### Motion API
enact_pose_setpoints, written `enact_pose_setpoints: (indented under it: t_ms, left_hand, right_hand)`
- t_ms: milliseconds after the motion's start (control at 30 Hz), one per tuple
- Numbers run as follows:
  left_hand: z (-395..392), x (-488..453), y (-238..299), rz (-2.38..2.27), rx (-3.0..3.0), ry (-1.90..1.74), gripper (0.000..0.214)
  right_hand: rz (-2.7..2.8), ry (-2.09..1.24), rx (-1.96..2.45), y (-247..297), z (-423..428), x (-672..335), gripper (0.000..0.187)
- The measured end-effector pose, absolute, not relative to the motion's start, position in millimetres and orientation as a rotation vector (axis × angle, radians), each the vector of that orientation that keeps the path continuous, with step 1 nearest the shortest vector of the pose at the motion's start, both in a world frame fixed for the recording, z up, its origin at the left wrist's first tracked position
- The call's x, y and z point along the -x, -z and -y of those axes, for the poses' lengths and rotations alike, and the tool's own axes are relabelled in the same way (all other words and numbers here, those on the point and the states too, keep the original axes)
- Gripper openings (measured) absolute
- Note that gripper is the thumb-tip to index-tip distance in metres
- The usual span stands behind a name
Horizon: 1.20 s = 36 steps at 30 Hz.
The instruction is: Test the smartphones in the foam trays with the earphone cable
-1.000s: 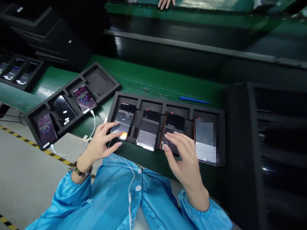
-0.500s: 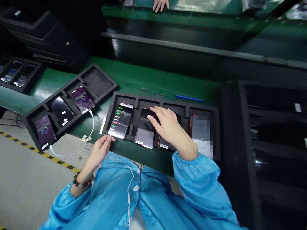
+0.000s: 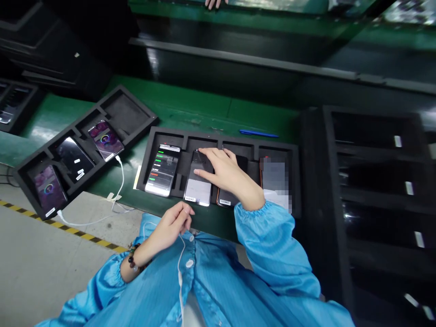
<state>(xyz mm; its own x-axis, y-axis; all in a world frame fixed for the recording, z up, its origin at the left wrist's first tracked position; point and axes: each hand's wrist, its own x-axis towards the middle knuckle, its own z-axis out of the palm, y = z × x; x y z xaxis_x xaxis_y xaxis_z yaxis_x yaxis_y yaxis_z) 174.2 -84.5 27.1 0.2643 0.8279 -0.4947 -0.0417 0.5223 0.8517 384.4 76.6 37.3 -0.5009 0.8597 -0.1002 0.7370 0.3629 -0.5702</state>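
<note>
A black foam tray (image 3: 150, 146) lies on the green bench with phones in its slots. My right hand (image 3: 226, 175) reaches over it, fingers spread, thumb and forefinger resting on the second phone (image 3: 198, 193). The first phone (image 3: 162, 169) at the left shows a lit list of green and red lines. The third phone (image 3: 225, 199), orange-edged, is mostly hidden under my wrist. A fourth phone (image 3: 274, 179) lies at the right. My left hand (image 3: 173, 223) is drawn back to the bench's front edge, fingers curled together around a thin white cable (image 3: 179, 259) that hangs down my blue coat.
A second foam tray (image 3: 131, 106) at the left holds three phones, one plugged into a white charging cable (image 3: 118, 181). A blue pen (image 3: 258, 133) lies behind the near tray. A black rack (image 3: 374, 190) stands at the right. Another person's hand (image 3: 214, 3) shows at the top.
My right hand moved from the third phone across to the second one. My left hand left the first phone, whose screen lit up, and drew back to my chest.
</note>
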Motion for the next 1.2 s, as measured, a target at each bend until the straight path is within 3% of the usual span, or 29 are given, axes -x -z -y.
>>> enact_pose_setpoints:
  t_ms: [567,833,1200]
  left_hand:
    - [87,-192,-15,-1.196,-0.524,-0.922,0.066]
    - [78,-178,-14,-1.108,-0.448,-0.761,0.075]
    - [72,-170,-21,-1.084,-0.693,-0.7,0.065]
  right_hand:
    - [2.348,-0.911,1.484,-45,-80,-383,0.053]
    - [2.28,-0.844,1.475,-31,-86,-384,0.051]
    - [2.252,-0.821,1.468,-27,-91,-383,0.053]
